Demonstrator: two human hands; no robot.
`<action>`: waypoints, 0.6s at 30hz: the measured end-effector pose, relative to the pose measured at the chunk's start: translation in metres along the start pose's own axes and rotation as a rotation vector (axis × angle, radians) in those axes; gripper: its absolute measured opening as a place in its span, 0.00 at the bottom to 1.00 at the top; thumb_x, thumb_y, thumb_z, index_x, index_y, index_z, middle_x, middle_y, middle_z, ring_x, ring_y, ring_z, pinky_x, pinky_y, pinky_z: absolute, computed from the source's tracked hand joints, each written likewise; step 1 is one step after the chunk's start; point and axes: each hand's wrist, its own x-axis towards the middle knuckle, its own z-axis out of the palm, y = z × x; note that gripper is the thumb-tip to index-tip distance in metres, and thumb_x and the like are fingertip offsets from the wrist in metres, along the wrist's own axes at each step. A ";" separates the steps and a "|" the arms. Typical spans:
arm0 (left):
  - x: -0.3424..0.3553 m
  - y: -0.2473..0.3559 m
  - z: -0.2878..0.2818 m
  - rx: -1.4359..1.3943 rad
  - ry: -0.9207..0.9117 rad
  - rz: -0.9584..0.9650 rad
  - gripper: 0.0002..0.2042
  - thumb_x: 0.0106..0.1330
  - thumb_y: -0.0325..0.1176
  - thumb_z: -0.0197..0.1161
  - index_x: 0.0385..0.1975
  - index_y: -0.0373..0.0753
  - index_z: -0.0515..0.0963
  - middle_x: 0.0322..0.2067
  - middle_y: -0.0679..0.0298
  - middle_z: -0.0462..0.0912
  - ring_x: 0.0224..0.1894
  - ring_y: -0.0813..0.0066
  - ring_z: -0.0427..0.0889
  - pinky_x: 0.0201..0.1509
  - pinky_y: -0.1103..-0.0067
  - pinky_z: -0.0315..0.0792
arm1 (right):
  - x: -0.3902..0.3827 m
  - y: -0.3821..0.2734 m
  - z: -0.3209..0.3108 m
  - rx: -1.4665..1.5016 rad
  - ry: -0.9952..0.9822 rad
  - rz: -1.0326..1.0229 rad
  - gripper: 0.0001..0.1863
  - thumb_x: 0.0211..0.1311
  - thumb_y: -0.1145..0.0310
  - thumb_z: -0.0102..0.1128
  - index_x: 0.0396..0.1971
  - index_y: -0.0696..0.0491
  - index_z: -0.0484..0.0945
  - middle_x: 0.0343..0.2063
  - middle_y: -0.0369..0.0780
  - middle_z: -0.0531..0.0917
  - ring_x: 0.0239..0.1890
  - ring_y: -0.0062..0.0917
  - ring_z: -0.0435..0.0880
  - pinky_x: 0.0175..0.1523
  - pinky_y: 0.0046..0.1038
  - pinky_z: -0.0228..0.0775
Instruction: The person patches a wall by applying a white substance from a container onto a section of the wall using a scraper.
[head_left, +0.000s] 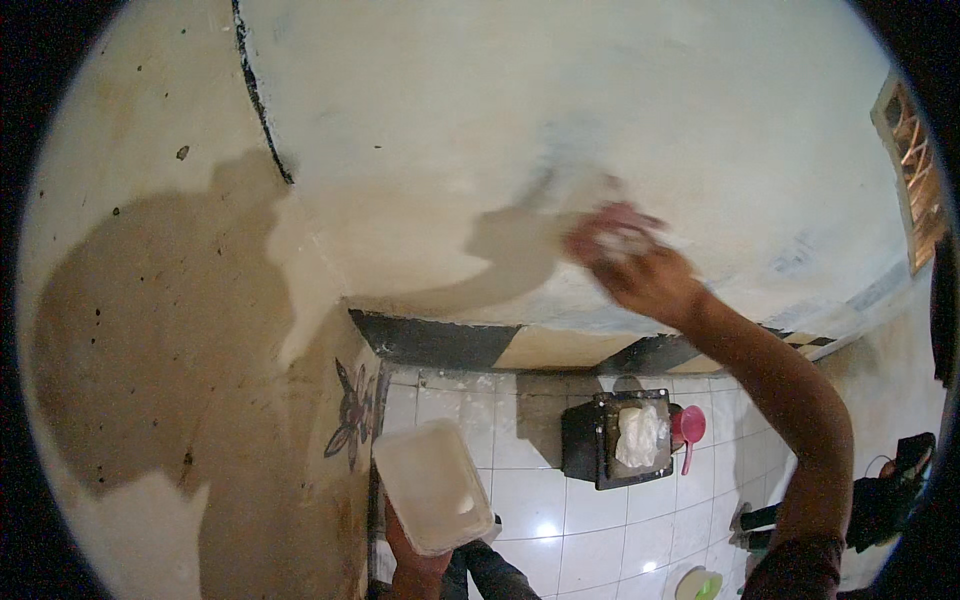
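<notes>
My right hand (655, 285) is raised to the pale wall (620, 70), its fingers closed round a reddish cloth-like pad (622, 220). Motion blurs both the pad and the fingers; whether the pad is a cloth or a sponge I cannot make out. Low on the left, my left hand (412, 550) grips a white rectangular plastic tub (402, 508) from below and the side. Whitish stuff lies inside the tub, with a small lump near one corner. Bluish-grey smears mark the wall above and to the right of my right hand.
On the white tiled floor stands a black box (580, 445) bearing a white plastic bag (637, 435), beside a pink dipper (690, 424). A round container with green (700, 584) sits nearer. Another person (880, 505) stands at right, below a window grille (918, 165). A brownish wall (150, 350) flanks the left.
</notes>
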 end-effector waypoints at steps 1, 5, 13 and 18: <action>0.002 0.000 0.000 0.003 -0.003 0.028 0.28 0.70 0.53 0.42 0.63 0.42 0.60 0.58 0.58 0.69 0.59 0.59 0.69 0.60 0.58 0.69 | 0.039 -0.019 0.007 -0.060 0.013 -0.046 0.21 0.54 0.63 0.63 0.49 0.48 0.77 0.45 0.40 0.74 0.53 0.32 0.74 0.43 0.30 0.77; 0.003 -0.018 -0.064 0.226 -0.093 0.038 0.33 0.67 0.57 0.46 0.66 0.44 0.55 0.65 0.59 0.59 0.67 0.55 0.58 0.68 0.54 0.54 | 0.186 -0.061 0.027 0.187 0.159 -0.128 0.18 0.48 0.67 0.59 0.41 0.55 0.77 0.32 0.40 0.81 0.36 0.32 0.83 0.34 0.28 0.78; -0.001 -0.029 0.005 -0.007 -0.025 -0.067 0.28 0.69 0.54 0.44 0.63 0.43 0.61 0.57 0.58 0.70 0.59 0.57 0.70 0.61 0.57 0.67 | 0.044 0.042 0.033 0.170 -0.232 0.135 0.19 0.60 0.67 0.54 0.52 0.47 0.70 0.41 0.44 0.79 0.41 0.30 0.82 0.41 0.31 0.80; 0.004 -0.023 0.024 0.027 -0.040 -0.076 0.28 0.69 0.54 0.44 0.63 0.42 0.61 0.57 0.58 0.70 0.58 0.58 0.72 0.60 0.58 0.68 | -0.164 0.115 -0.063 -0.411 -0.254 0.045 0.19 0.58 0.67 0.57 0.51 0.48 0.73 0.45 0.42 0.76 0.47 0.36 0.77 0.50 0.36 0.74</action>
